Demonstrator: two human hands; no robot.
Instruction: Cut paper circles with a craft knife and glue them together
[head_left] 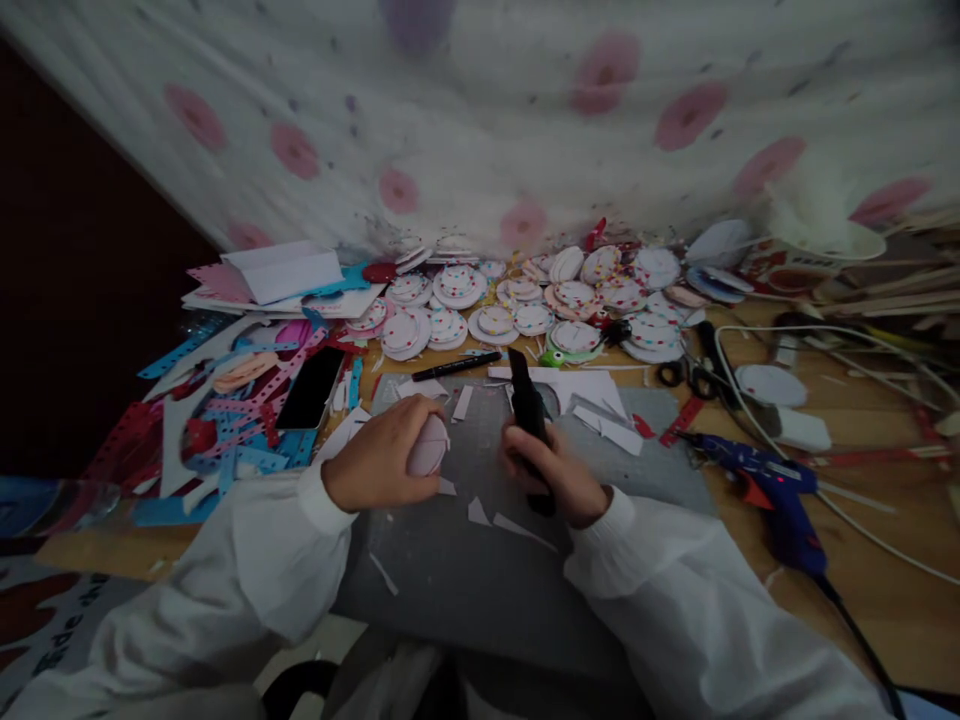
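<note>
Holding a round white piece (427, 452) between thumb and curled fingers, the left hand (384, 455) was found over the left part of the grey mat (465, 575), toward its far left corner. Whether the piece touched the mat could not be determined. The right hand (551, 468), apart from the left, had its fingers wrapped around a black tool (528, 395), somewhat blurred, held over the middle of the mat with its upper end pointing to the far edge. Paper offcuts (611, 430) lay scattered across the mat, several between and just beside the hands. A black marker (456, 366) lay by the mat's far edge. Past the mat's left edge were a dark phone (309, 388) and a heap of coloured strips (240, 440). Past its right edge lay a blue glue gun (780, 490), its nozzle toward the mat, with black-handled scissors (701, 382) nearer the far right corner. Dotted paper discs (459, 287), many stacked in tiers, lined the far edge of the wooden bench (874, 600), before a flower-printed cloth (480, 120)
</note>
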